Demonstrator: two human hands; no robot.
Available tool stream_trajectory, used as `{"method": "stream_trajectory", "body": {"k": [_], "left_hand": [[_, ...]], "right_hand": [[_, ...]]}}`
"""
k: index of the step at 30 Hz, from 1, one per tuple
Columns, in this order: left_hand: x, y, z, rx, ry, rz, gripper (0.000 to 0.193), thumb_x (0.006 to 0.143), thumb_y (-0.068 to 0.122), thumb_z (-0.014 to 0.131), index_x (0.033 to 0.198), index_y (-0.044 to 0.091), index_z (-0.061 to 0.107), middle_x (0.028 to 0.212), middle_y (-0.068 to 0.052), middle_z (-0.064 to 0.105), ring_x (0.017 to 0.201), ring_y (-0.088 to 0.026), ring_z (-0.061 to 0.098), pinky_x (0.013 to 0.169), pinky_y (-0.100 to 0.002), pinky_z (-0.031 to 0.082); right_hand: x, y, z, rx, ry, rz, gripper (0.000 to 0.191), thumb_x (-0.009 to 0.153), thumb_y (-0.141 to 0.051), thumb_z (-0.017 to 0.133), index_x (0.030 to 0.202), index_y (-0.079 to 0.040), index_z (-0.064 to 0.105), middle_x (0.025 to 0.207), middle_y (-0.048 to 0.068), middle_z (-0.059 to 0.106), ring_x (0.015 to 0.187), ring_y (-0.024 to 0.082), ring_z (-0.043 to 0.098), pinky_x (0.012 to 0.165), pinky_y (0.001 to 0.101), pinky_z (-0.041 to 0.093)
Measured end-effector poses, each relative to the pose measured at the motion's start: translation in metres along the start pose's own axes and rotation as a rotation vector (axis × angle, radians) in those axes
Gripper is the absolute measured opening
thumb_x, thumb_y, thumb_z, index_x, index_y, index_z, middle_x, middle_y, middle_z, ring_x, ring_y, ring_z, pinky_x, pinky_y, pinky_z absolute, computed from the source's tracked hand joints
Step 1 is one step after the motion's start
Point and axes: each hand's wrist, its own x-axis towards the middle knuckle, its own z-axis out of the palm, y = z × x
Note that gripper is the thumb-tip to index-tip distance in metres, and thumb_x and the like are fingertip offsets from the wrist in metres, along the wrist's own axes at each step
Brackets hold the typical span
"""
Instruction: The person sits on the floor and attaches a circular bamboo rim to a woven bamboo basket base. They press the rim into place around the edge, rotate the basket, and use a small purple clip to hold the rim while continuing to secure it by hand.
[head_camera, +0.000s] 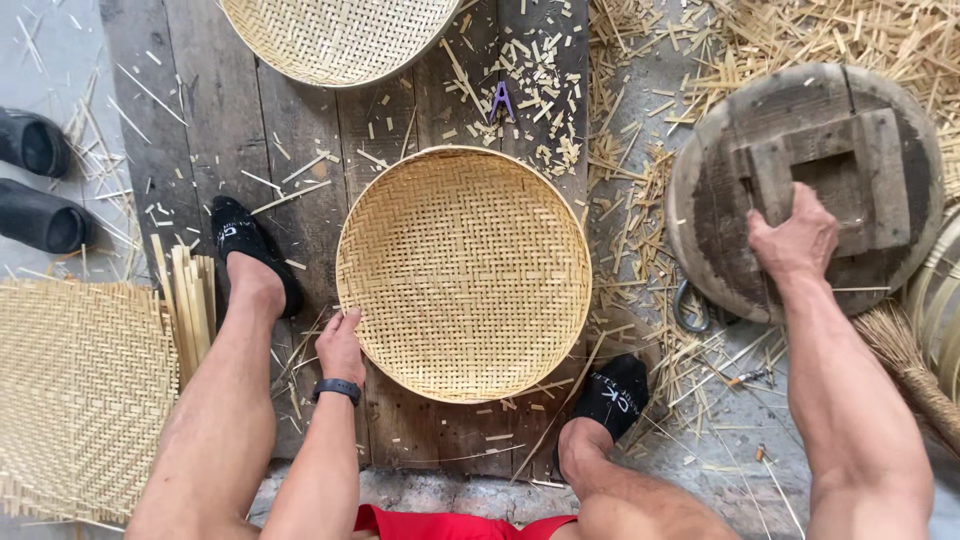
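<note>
A round woven bamboo tray (464, 272) lies on dark wooden planks (300, 120) between my two feet. My left hand (341, 343), a black band on its wrist, grips the tray's near-left rim. My right hand (795, 240) reaches out to the right and rests on a round, worn wooden disc (722, 190) with a square block at its middle; the fingers curl over the block's edge.
A second woven tray (335, 35) sits at the top edge. A flat woven mat (80, 390) and a bundle of bamboo strips (190, 300) lie at left. Bamboo offcuts litter the ground. A purple clip (501, 98), black shoes (35, 180) and a broom (915, 365) are nearby.
</note>
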Motion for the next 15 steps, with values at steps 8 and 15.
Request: {"method": "stream_trajectory", "body": {"k": [8,15], "left_hand": [[-0.015,0.019,0.016,-0.022,-0.023,-0.144,0.047,0.097,0.029,0.070,0.128,-0.006,0.065,0.117,-0.009,0.072,0.101,-0.020,0.068,0.090,-0.034,0.054],[0.013,0.043,0.011,-0.114,-0.174,-0.471,0.082,0.096,0.073,0.039,0.119,0.000,0.068,0.111,-0.012,0.076,0.100,-0.025,0.071,0.089,-0.036,0.056]], "right_hand": [[0.031,-0.015,-0.073,-0.351,-0.132,-0.225,0.074,0.082,-0.056,0.083,0.127,0.002,0.067,0.113,0.023,0.069,0.099,0.034,0.068,0.085,0.0475,0.054],[0.105,-0.133,-0.070,-0.478,-0.390,-0.251,0.037,0.105,-0.039,0.068,0.108,-0.002,0.072,0.113,0.018,0.068,0.104,0.033,0.067,0.093,0.0481,0.053]]}}
